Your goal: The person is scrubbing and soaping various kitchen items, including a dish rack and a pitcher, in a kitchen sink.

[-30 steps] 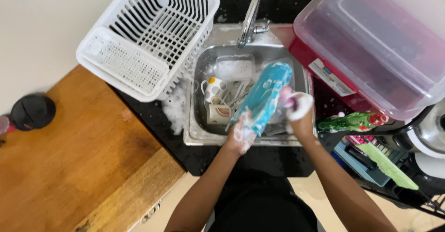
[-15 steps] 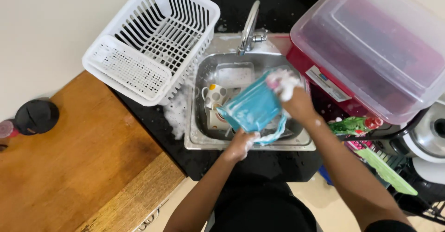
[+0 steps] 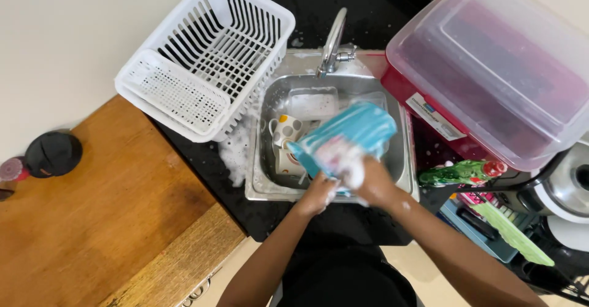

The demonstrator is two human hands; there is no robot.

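Note:
A turquoise plastic container (image 3: 359, 132) hangs tilted over the steel sink (image 3: 262, 184). My left hand (image 3: 317, 193) grips its near lower edge. My right hand (image 3: 368, 181) presses a soapy white sponge (image 3: 340, 160) against its side; foam covers the fingers. Under the container, a spotted mug (image 3: 286, 129) and a second cup (image 3: 287, 160) sit in the basin beside a foamy clear dish (image 3: 313, 104). The tap (image 3: 332, 43) stands behind the basin.
A white slatted dish rack (image 3: 205, 65) sits left of the sink, with foam (image 3: 236, 150) on the black counter. A large clear lidded bin (image 3: 497, 68) stands right, a green bottle (image 3: 460, 173) below it. A wooden table (image 3: 92, 221) carries a dark round lid (image 3: 52, 153).
The turquoise container has turned and dropped toward me. My right hand has moved from its far top edge down onto its near side, close to my left hand.

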